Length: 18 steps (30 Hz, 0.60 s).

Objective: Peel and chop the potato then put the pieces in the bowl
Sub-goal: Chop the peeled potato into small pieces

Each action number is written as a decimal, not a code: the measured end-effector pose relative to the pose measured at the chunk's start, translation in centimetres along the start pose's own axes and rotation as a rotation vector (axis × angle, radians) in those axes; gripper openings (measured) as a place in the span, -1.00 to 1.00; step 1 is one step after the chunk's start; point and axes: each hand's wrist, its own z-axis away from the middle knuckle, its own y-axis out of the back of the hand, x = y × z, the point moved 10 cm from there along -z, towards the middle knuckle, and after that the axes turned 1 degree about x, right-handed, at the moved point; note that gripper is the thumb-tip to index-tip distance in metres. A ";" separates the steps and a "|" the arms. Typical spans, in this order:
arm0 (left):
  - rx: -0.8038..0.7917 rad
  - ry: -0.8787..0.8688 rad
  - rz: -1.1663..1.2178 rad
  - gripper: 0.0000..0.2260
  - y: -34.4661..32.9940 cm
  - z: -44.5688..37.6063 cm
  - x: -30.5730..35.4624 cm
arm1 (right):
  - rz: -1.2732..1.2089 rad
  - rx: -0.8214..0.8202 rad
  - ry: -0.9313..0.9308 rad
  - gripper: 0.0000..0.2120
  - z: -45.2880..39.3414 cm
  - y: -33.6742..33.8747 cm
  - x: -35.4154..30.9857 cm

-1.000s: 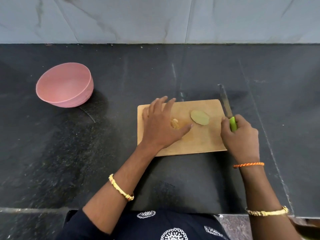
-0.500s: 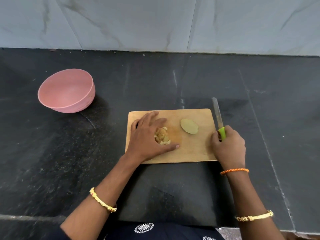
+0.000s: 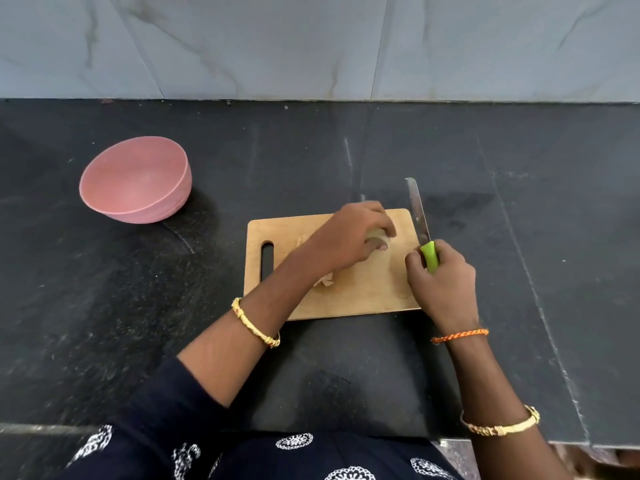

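Knife (image 3: pixel 419 216) at frame centre-right pointing up, right hand (image 3: pixel 443 275) gripping its handle, left hand (image 3: pixel 349 240) pinching potato (image 3: pixel 375 235), no readable writing

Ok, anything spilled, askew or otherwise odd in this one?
Nothing stands out. The bowl sits upright, with no pieces in it. The board lies flat with potato bits on it. The left hand grips a potato piece; the right hand holds the knife.
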 end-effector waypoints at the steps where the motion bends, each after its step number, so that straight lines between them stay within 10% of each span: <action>1: 0.116 -0.019 0.024 -0.83 1.0 0.3 0.1 | -0.013 -0.003 -0.007 -0.80 0.1 0.2 0.2; 4: 0.300 0.001 0.061 -0.78 1.4 2.1 0.4 | -0.029 0.007 -0.029 -0.80 0.4 0.5 0.7; 18: 0.025 0.264 0.080 -0.41 -1.0 3.0 -0.7 | -0.087 -0.136 -0.191 -0.65 2.5 0.1 3.9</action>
